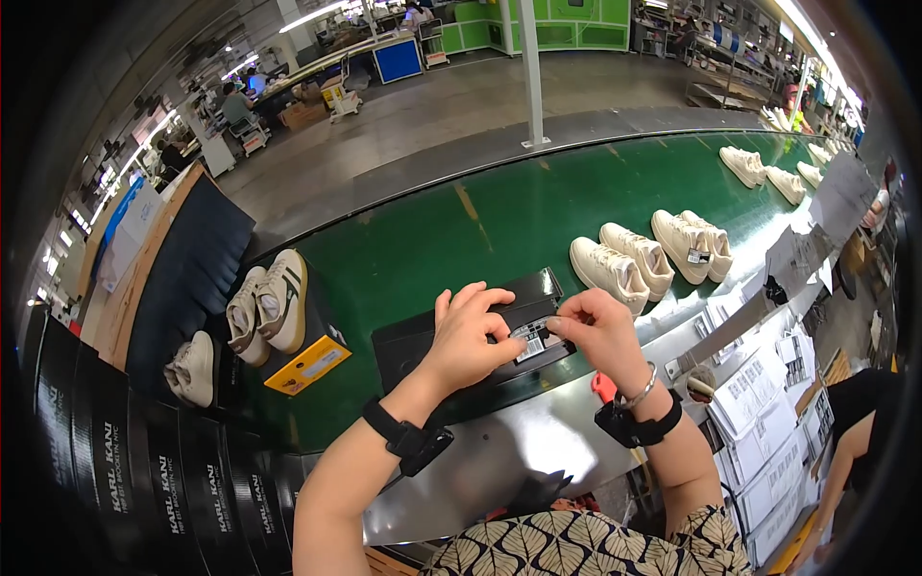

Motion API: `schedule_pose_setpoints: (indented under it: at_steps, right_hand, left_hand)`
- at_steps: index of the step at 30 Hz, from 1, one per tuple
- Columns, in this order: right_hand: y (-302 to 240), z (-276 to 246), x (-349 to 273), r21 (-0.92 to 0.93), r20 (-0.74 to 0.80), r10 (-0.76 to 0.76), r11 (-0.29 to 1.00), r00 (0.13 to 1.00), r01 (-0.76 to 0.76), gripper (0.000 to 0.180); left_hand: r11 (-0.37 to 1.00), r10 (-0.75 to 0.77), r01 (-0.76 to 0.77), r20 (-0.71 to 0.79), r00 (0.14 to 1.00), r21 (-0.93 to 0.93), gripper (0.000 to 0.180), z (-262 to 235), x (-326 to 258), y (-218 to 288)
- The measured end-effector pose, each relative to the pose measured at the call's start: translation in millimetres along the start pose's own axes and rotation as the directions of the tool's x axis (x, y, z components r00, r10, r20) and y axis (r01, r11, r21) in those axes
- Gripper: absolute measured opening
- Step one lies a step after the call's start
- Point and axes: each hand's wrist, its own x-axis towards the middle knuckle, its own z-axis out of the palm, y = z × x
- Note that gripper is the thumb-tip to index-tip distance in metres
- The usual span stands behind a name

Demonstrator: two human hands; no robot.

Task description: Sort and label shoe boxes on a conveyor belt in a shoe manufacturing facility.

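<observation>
A closed black shoebox (413, 344) lies in front of me at the near edge of the green belt. Over its near side is a small black-and-white printed label (531, 338). My right hand (597, 331) pinches the label's right end between thumb and forefinger. At its left end, the thumb and forefinger of my left hand (471, 336) close on the label, while the other fingers spread over the box lid. Whether the label touches the box under my fingers is hidden. I wear a black strapped device on each wrist.
Cream sneakers (615, 264) stand right of the box, with several more farther along the green belt (413, 226). To the left, another pair (280, 300) rests on a yellow-ended box (309, 367). Black boxes (139, 470) are stacked near left. Papers (759, 398) and a red object (603, 387) lie right.
</observation>
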Motion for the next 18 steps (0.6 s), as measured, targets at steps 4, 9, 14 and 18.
schedule_pose_setpoints:
  at_steps: [4,9,14,18]
  right_hand:
    - [0.3,-0.1,1.5,0.061,0.186,0.264,0.958,0.946,-0.279,0.018]
    - [-0.3,-1.0,0.2,0.018,0.189,0.283,0.956,0.94,-0.291,0.017]
    - [0.3,0.5,-2.2,0.009,0.22,0.296,0.952,0.929,-0.306,0.013]
    - [0.1,1.3,-3.1,0.021,0.212,0.241,0.968,0.947,-0.251,0.013]
  left_hand:
    - [0.999,0.032,-0.032,0.01,0.999,0.003,0.025,0.0,-3.9,-6.6]
    - [0.998,0.054,-0.055,0.026,0.998,0.02,0.025,2.4,-6.1,-6.5]
    - [0.997,0.079,-0.079,-0.019,0.997,0.016,0.023,4.3,-7.0,-9.2]
    - [0.997,0.066,-0.066,0.007,0.998,0.036,0.023,1.9,-6.5,-11.2]
